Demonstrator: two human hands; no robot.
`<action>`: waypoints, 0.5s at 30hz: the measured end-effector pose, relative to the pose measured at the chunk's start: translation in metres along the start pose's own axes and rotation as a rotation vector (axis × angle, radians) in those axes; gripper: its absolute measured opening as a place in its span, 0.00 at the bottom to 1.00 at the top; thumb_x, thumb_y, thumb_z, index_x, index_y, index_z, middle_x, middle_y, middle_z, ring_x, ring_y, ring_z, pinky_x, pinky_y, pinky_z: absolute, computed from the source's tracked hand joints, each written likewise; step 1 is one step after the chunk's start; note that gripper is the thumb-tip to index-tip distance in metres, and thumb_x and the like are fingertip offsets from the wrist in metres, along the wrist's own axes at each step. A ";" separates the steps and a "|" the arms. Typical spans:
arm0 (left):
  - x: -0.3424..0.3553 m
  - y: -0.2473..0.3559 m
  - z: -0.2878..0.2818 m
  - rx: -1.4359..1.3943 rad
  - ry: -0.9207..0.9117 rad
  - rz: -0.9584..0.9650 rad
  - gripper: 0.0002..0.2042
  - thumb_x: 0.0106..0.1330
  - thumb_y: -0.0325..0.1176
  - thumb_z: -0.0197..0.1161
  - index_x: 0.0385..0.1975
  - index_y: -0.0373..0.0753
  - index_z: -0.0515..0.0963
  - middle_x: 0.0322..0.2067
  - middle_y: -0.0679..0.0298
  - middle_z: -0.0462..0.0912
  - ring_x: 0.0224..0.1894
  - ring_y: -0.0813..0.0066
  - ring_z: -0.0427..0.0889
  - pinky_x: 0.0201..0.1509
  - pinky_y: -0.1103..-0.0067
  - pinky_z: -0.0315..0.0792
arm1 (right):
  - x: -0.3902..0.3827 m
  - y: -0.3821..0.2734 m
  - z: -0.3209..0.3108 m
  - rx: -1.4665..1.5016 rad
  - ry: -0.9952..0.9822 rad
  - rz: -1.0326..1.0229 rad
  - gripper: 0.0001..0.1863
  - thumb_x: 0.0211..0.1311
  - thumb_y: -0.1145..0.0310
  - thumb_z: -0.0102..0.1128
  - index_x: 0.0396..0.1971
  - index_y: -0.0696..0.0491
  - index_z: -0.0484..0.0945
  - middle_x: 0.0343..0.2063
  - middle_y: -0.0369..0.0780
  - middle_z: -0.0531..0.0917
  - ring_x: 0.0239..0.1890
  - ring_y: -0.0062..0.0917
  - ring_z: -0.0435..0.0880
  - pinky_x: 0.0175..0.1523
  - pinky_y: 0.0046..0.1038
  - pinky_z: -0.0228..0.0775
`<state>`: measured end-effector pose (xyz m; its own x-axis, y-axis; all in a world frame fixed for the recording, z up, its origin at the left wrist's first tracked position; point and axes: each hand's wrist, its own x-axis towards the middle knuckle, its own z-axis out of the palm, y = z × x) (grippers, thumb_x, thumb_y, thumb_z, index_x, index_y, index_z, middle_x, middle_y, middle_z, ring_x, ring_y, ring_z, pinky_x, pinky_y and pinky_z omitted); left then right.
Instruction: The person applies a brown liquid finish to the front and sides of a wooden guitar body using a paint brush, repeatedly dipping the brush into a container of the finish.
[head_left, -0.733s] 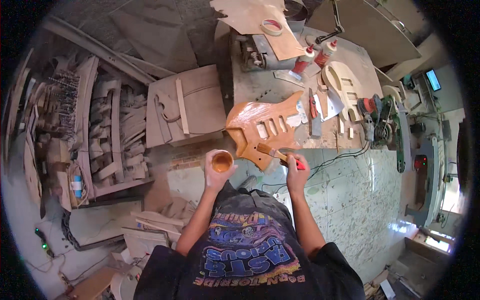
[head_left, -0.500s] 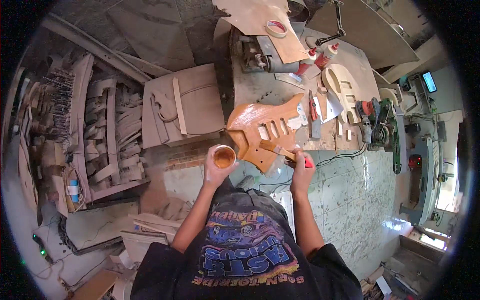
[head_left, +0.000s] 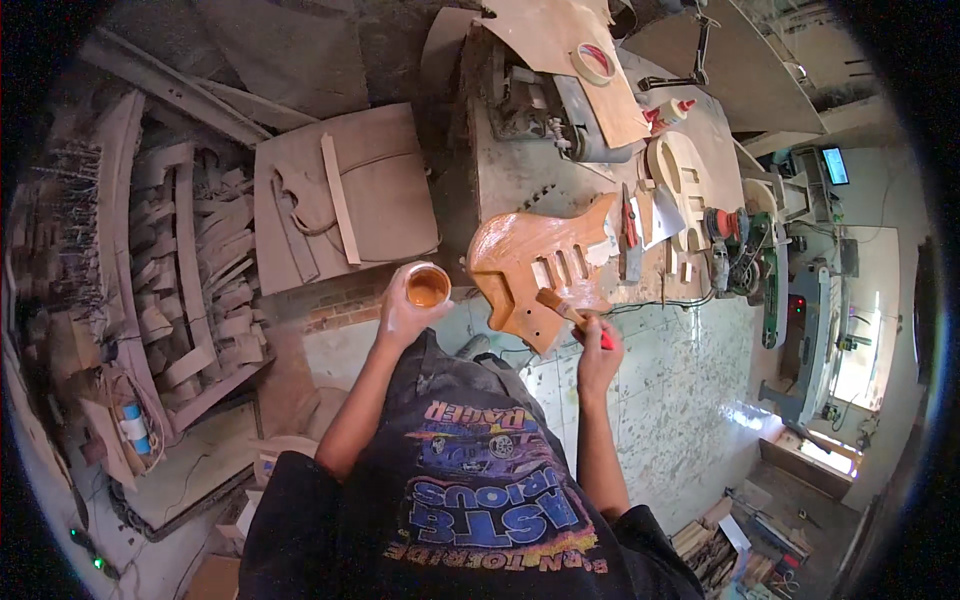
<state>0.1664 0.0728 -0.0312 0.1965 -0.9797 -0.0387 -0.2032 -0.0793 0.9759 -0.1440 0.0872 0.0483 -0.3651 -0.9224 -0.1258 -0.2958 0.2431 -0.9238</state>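
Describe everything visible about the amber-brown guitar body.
The guitar body looks wooden, amber-brown, with streaky grain and a glossy sheen. It has three parallel slots, a hollowed recess at its lower left and small dark holes near its lower tip. It lies face up, jutting past the near edge of the workbench. The brush overlaps it; contact is unclear.

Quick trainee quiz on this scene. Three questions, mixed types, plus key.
1. Which hand holds the brush?
2. True or false: the cup is to the right of the guitar body.
3. The roll of tape lies on: a) the floor, b) a thin wooden board, c) the guitar body.

Key: 1. The right hand. 2. False; it is to the left. 3. b.
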 end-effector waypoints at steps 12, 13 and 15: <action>0.051 -0.015 -0.025 0.002 -0.093 -0.020 0.31 0.47 0.36 0.80 0.51 0.36 0.75 0.46 0.59 0.82 0.50 0.70 0.81 0.58 0.72 0.74 | -0.017 0.046 0.042 -0.446 -0.073 -0.169 0.08 0.65 0.71 0.62 0.37 0.61 0.82 0.31 0.44 0.85 0.34 0.28 0.82 0.42 0.27 0.74; 0.052 -0.015 -0.026 0.007 -0.097 -0.014 0.31 0.47 0.35 0.80 0.51 0.36 0.75 0.46 0.59 0.82 0.50 0.70 0.81 0.58 0.72 0.73 | -0.023 0.042 0.035 -0.458 -0.064 -0.122 0.08 0.64 0.71 0.62 0.36 0.61 0.82 0.31 0.47 0.84 0.35 0.34 0.83 0.43 0.31 0.74; 0.053 -0.016 -0.024 0.011 -0.098 -0.005 0.31 0.47 0.35 0.81 0.52 0.36 0.75 0.47 0.59 0.82 0.50 0.70 0.81 0.58 0.72 0.73 | -0.031 0.030 0.027 -0.494 -0.027 -0.005 0.07 0.62 0.72 0.62 0.34 0.61 0.81 0.33 0.49 0.84 0.36 0.41 0.84 0.44 0.33 0.75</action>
<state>0.2029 0.0262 -0.0438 0.1032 -0.9925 -0.0653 -0.2129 -0.0862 0.9733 -0.1182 0.1146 0.0153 -0.3418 -0.9297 -0.1373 -0.6832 0.3461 -0.6430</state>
